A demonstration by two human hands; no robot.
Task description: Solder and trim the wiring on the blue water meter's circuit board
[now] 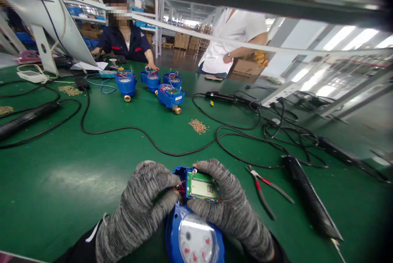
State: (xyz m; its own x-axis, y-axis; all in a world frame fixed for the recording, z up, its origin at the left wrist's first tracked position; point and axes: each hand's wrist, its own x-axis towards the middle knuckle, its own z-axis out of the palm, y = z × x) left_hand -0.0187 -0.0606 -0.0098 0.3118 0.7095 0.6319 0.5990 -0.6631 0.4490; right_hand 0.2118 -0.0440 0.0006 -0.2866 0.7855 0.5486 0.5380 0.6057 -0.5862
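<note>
A blue water meter [172, 230] lies at the table's near edge, with a clear round dial cover [196, 236] toward me. At its far end sits a green circuit board [189, 176] whose display [202, 188] reads 0.0. My right hand [231, 199], in a grey knit glove, is closed around the board, thumb on the near side and fingers on the far side. Also gloved, my left hand [144, 201] pinches at thin red wires [181, 187] by the board's left edge. Its fingertips partly hide the wires.
Red-handled pliers [260, 181] and a black electric screwdriver [310, 197] lie right. Ahead are small screws [198, 126], black cables [147, 136] and several blue meters [170, 96]. Across the table, a co-worker's hand [152, 66] touches one meter; another person [233, 37] stands behind.
</note>
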